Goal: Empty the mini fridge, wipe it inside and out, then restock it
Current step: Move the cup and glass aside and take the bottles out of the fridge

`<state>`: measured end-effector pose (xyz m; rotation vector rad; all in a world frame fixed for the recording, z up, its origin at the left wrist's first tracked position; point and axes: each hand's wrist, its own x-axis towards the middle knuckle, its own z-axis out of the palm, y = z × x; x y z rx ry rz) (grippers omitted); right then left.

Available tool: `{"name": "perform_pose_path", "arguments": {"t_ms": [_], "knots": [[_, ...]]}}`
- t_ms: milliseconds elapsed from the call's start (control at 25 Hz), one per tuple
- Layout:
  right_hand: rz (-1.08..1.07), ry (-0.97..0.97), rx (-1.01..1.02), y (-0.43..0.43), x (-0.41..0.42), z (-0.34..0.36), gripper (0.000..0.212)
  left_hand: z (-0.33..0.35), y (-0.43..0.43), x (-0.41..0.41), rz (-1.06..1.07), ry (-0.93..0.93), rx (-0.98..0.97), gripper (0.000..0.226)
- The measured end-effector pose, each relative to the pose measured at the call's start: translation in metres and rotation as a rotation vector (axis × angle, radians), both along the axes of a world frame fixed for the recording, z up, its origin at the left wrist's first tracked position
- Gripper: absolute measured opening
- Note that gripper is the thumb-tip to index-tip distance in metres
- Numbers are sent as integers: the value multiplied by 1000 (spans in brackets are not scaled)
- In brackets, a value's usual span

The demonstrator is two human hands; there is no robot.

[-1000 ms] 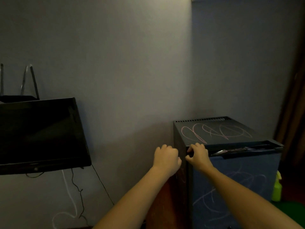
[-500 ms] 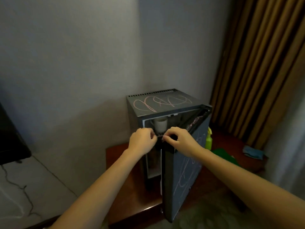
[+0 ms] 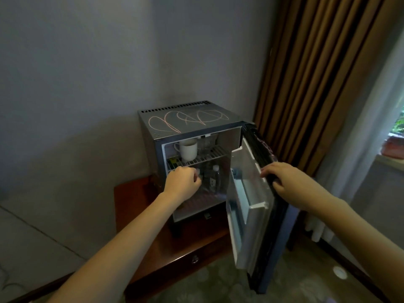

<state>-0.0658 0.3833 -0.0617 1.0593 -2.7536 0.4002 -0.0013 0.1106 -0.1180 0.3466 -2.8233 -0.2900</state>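
The mini fridge (image 3: 188,119) stands at our twelve o'clock, its door (image 3: 247,193) open toward four. Our right hand (image 3: 284,180) grips the door's top edge; our left hand (image 3: 183,184) curls under the wire shelf (image 3: 209,157), whether holding anything we cannot tell.

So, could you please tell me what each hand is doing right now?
Left hand: curled by a bottle inside; grip cannot be told.
Right hand: holding the fridge door.
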Motion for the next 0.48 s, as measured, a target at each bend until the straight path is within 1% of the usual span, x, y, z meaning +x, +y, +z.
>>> {"name": "perform_pose_path", "arguments": {"t_ms": [40, 80, 120, 160, 240, 320, 400, 480], "knots": [[-29, 74, -11, 3, 1, -3, 34, -3, -2, -2, 0, -2, -1, 23], [-24, 106, -42, 0, 3, -10, 35, -6, -1, -5, -5, 0, 0, 23], [23, 87, -66, -7, 6, -19, 36, -8, 1, -9, -12, 1, 3, 22], [99, 26, -70, -19, 6, -33, 37, -9, 5, -14, -17, -1, 4, 21], [200, -113, -4, -44, -9, -74, 43, -15, 11, -25, -21, -16, 0, 20], [131, -183, 21, -56, -39, -110, 53, -25, 12, -33, -17, -52, -6, 21], [3, -234, -34, -51, -69, -129, 54, -34, 9, -39, 2, -97, -16, 22], [-68, -263, -44, -38, -94, -143, 54, -41, 2, -46, 37, -123, -27, 21]]}}
